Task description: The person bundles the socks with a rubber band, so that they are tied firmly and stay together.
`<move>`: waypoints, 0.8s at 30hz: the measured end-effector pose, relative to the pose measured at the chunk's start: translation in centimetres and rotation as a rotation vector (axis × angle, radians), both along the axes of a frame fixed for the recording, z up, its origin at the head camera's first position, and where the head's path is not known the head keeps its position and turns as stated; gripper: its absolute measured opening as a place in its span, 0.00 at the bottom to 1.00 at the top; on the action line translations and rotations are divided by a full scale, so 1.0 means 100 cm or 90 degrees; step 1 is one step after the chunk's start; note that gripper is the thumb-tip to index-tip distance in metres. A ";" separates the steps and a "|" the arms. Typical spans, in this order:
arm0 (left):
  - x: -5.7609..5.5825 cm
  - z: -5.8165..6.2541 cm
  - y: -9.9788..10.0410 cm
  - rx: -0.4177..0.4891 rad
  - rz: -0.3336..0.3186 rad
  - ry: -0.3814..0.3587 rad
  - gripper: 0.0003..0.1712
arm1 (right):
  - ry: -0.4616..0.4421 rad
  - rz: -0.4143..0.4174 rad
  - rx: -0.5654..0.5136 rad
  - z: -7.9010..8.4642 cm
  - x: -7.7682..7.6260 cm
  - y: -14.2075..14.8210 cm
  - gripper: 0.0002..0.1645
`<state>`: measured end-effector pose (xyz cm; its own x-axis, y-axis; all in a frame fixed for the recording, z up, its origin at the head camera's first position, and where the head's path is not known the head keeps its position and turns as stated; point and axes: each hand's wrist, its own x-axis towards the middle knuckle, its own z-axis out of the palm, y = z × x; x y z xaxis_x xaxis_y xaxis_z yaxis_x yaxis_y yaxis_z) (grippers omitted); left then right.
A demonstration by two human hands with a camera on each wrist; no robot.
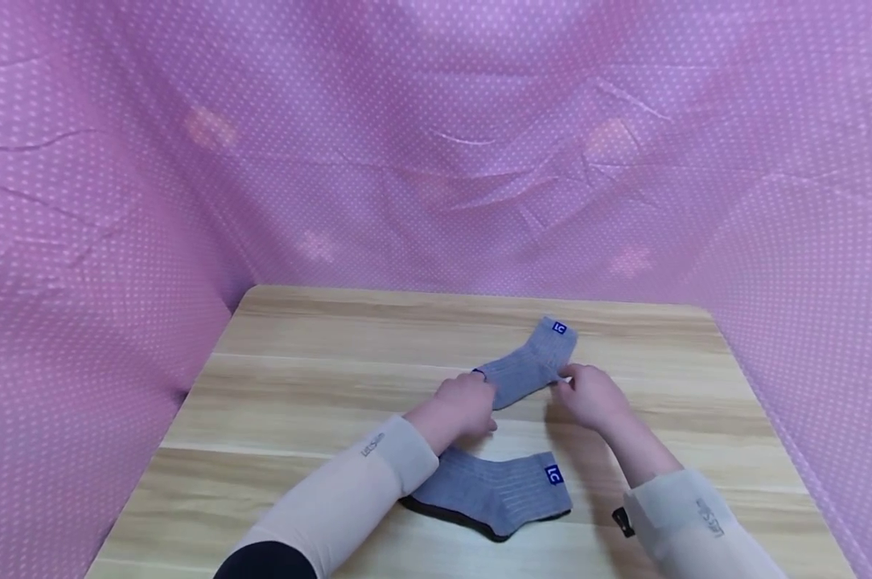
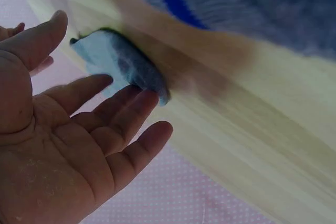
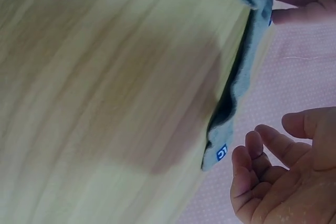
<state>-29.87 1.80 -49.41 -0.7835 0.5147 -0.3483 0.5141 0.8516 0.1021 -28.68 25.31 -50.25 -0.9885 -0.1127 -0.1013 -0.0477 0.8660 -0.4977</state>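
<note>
A grey ribbed ankle sock (image 1: 526, 370) with a blue LC label at its cuff lies flat toward the back of the table. My left hand (image 1: 468, 404) is over its toe end, and in the left wrist view those fingers (image 2: 134, 111) are spread loosely with nothing between them. At the heel side is my right hand (image 1: 591, 396), fingertips right by the sock's edge. The right wrist view has that hand's fingers (image 3: 278, 148) lightly bent, holding nothing. A second grey sock (image 1: 497, 486), with a dark layer showing beneath, lies nearer, partly hidden by the left forearm.
The wood-grain table (image 1: 320, 346) has pink dotted cloth (image 1: 436, 161) hanging behind it and along both sides. Light sleeves (image 1: 349, 490) cover both forearms. A small black piece (image 1: 623, 522) sits at the right cuff.
</note>
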 end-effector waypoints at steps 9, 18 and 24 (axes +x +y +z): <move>0.001 -0.011 -0.014 -0.035 -0.009 -0.008 0.32 | -0.015 -0.008 -0.014 -0.005 0.003 0.004 0.25; 0.006 -0.012 -0.022 -0.051 -0.018 0.033 0.27 | -0.032 -0.013 -0.002 -0.002 0.005 0.006 0.26; 0.007 -0.011 -0.027 -0.050 -0.011 0.033 0.28 | -0.033 -0.007 0.006 -0.002 0.004 0.008 0.27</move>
